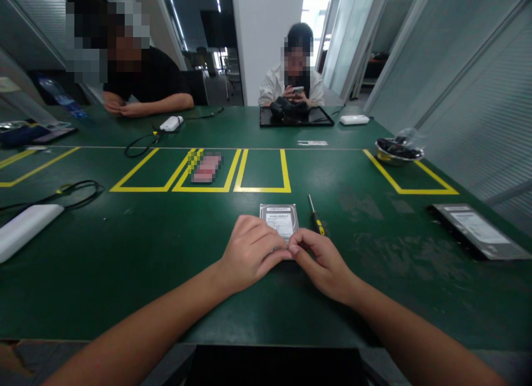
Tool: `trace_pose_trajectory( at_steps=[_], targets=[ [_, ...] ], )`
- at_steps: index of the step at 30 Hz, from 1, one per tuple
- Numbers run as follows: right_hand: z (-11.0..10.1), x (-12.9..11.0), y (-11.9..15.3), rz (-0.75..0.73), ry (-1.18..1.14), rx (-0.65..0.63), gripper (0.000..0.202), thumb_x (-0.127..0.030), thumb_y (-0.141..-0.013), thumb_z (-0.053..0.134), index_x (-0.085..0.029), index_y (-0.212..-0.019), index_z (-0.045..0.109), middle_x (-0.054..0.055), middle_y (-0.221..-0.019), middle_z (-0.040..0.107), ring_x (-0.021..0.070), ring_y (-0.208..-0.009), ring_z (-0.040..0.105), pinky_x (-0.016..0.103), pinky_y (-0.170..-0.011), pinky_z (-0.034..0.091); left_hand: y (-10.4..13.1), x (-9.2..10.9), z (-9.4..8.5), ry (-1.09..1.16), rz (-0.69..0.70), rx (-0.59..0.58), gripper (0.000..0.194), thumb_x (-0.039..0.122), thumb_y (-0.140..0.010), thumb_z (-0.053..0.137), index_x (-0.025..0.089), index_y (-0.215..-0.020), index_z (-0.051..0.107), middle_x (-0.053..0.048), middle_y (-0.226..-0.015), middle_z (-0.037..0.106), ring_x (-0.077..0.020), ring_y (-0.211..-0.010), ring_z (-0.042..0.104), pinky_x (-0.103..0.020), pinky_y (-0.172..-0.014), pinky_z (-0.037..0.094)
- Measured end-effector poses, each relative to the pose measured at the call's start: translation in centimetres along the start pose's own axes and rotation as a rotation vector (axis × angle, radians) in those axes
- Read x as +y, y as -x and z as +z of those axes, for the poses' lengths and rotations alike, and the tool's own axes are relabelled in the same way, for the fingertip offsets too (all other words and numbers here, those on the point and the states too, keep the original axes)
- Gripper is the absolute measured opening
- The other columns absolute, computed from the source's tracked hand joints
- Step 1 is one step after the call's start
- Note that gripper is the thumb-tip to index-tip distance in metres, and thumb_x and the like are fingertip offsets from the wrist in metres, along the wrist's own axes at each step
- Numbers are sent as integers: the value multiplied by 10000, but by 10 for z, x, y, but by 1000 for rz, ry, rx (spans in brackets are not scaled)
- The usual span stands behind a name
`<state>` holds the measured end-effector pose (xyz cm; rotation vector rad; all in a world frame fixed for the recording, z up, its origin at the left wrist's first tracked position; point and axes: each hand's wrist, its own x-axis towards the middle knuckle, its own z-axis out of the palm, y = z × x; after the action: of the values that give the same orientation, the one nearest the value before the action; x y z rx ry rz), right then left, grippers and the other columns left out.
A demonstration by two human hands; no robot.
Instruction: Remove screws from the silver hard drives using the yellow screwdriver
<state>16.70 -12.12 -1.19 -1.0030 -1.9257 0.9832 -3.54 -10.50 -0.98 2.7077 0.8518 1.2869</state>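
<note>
At the frame's centre the hard drive (281, 215) lies on the bench (103, 275), seemingly steadied by the left hand (251, 250) and right hand (323, 260), though I cannot tell whether either grip pinches it, the screwdriver (317, 222) just right, presumably for easy reach.

The bench (145, 286) is surfaced in smooth, faintly glossy green, dulled at right by matt patches (407, 258) and marked with flat yellow tape (261, 190). The hard drive (279, 210) is cased in silvery metal and faced with a paper label (285, 224). The screwdriver (315, 215) is made up of a metal shaft (311, 204) and a plastic handle (318, 225). At near left, a white box (31, 228) is cased in smooth plastic.
</note>
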Motion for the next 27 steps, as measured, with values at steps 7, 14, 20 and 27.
trace_pose_trajectory(
  at_steps=[7, 14, 20, 27],
  targets=[
    [-10, 4, 0, 27, -48, 104, 184, -306, -957, 504, -187, -832, 568, -16, -717, 521, 119, -651, 469, 258, -608, 368, -19, 10, 6, 43, -172, -34, 107, 316, -902, 665, 226, -851, 693, 8, -810, 703, -184, -847, 590, -362, -809, 359],
    [-18, 1, -4, 112, -241, 165, 229, -356, -915, 555, -184, -763, 549, -27, -664, 494, 109, -601, 442, 245, -552, 346, -35, 8, 14, 171, -258, -31, 139, 362, -895, 667, 241, -848, 718, 9, -819, 716, -186, -850, 609, -346, -793, 404],
    [-18, 2, -7, 185, -346, 165, 223, -360, -879, 603, -168, -764, 594, -22, -665, 528, 105, -608, 455, 245, -566, 358, -26, 1, 20, -55, -81, 30, 77, 274, -912, 645, 255, -912, 720, 14, -868, 746, -198, -901, 587, -391, -836, 362],
    [-16, 7, -5, 243, -497, 112, 194, -321, -877, 618, -174, -986, 682, -11, -756, 585, 100, -639, 472, 245, -600, 377, -16, -1, 26, -332, -11, 134, 81, 202, -883, 654, 212, -947, 702, -22, -862, 758, -233, -893, 581, -413, -817, 358]
  ],
)
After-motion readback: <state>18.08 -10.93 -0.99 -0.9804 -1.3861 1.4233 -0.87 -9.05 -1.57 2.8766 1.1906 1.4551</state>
